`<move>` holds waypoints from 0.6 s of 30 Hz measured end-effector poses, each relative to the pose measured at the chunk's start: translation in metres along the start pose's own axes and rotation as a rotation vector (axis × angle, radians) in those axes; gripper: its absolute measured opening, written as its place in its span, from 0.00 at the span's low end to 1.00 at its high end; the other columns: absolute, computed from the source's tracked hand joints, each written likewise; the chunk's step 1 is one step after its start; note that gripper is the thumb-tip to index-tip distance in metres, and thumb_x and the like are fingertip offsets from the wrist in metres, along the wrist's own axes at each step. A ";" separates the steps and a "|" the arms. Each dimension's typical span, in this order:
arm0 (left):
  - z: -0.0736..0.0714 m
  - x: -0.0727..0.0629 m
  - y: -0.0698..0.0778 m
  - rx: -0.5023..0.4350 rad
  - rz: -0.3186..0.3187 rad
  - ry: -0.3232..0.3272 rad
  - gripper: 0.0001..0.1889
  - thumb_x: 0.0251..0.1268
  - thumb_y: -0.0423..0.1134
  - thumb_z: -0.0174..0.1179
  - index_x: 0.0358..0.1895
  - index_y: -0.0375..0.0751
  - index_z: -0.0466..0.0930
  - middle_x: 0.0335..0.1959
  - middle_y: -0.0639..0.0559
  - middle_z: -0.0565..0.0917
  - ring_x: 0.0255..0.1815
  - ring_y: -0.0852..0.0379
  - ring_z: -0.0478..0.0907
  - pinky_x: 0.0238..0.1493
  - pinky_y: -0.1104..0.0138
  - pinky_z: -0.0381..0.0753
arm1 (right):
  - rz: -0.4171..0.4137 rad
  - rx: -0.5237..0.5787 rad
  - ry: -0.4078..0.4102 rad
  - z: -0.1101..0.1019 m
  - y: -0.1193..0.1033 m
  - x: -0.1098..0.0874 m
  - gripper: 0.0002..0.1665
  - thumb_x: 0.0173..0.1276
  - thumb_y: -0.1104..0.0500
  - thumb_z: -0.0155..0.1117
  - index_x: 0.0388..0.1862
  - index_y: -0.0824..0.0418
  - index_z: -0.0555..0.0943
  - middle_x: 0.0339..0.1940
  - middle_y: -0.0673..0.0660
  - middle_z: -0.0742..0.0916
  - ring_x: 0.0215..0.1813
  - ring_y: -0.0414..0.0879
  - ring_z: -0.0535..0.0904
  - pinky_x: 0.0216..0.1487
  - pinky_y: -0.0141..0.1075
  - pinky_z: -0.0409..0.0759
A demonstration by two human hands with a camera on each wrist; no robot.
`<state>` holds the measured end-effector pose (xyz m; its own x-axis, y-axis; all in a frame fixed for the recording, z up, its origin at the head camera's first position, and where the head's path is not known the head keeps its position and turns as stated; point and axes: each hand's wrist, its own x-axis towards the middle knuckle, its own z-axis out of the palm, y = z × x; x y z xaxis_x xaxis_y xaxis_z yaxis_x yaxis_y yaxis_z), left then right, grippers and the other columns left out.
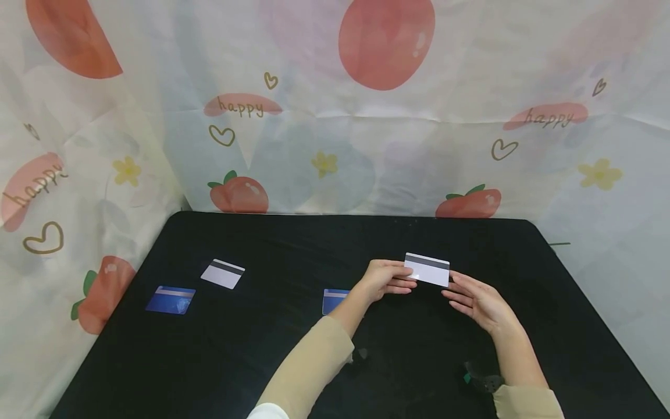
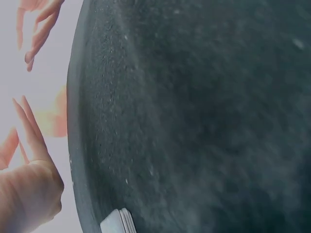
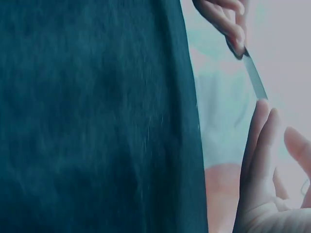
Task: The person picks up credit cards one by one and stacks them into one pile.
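A white card with a dark stripe [image 1: 430,270] is raised above the black table, stripe side facing me. My left hand [image 1: 386,278] pinches its left end between thumb and fingers. At the card's right end is my right hand [image 1: 478,302], fingers extended and thumb apart. In the right wrist view, the fingertips [image 3: 262,104] of that hand meet the edge of the card [image 3: 255,77]. Partly hidden behind my left forearm lies a blue card [image 1: 334,298]. The left wrist view shows a small stack of cards [image 2: 116,222] low in the picture; its full extent is cut off.
On the left of the black table [image 1: 251,355] lie another white striped card [image 1: 223,273] and a blue card [image 1: 171,299]. A patterned cloth [image 1: 324,163] hangs behind the table and along its sides. Small dark objects [image 1: 481,378] show near my wrists.
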<state>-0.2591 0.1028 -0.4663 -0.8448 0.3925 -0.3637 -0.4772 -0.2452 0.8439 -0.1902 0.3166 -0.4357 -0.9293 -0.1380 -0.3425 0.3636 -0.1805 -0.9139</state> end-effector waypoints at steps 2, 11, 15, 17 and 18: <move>-0.004 -0.003 0.001 -0.003 0.004 0.002 0.14 0.53 0.28 0.62 0.45 0.31 0.78 0.33 0.38 0.84 0.32 0.45 0.84 0.32 0.60 0.84 | 0.002 0.011 0.001 0.006 0.001 0.001 0.13 0.70 0.56 0.53 0.34 0.41 0.83 0.35 0.44 0.86 0.39 0.38 0.83 0.40 0.30 0.81; -0.017 -0.016 0.006 0.019 0.010 0.021 0.16 0.54 0.28 0.62 0.48 0.30 0.76 0.34 0.37 0.84 0.32 0.47 0.84 0.32 0.61 0.84 | 0.023 0.022 0.047 0.028 0.003 0.004 0.11 0.66 0.59 0.59 0.33 0.40 0.82 0.31 0.45 0.86 0.35 0.38 0.84 0.37 0.31 0.82; -0.022 -0.022 0.007 0.020 0.010 0.033 0.16 0.54 0.29 0.62 0.48 0.30 0.76 0.34 0.37 0.84 0.30 0.48 0.84 0.31 0.62 0.84 | 0.018 -0.010 0.088 0.035 0.004 0.005 0.10 0.64 0.59 0.61 0.42 0.45 0.80 0.30 0.45 0.86 0.34 0.38 0.84 0.36 0.30 0.82; -0.025 -0.024 0.007 0.013 0.010 0.039 0.17 0.55 0.29 0.62 0.49 0.30 0.76 0.34 0.37 0.84 0.30 0.48 0.84 0.31 0.62 0.84 | 0.018 -0.040 0.116 0.040 0.005 0.006 0.19 0.63 0.58 0.62 0.54 0.50 0.77 0.30 0.44 0.86 0.34 0.38 0.84 0.36 0.30 0.82; -0.026 -0.025 0.007 0.012 0.011 0.043 0.17 0.55 0.29 0.62 0.49 0.30 0.76 0.35 0.37 0.84 0.30 0.49 0.84 0.31 0.62 0.84 | 0.018 -0.053 0.128 0.041 0.006 0.006 0.24 0.62 0.58 0.63 0.59 0.54 0.73 0.30 0.44 0.86 0.33 0.37 0.84 0.36 0.30 0.82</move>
<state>-0.2471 0.0682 -0.4618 -0.8598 0.3514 -0.3706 -0.4650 -0.2387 0.8525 -0.1914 0.2743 -0.4342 -0.9247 -0.0147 -0.3805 0.3792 -0.1268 -0.9166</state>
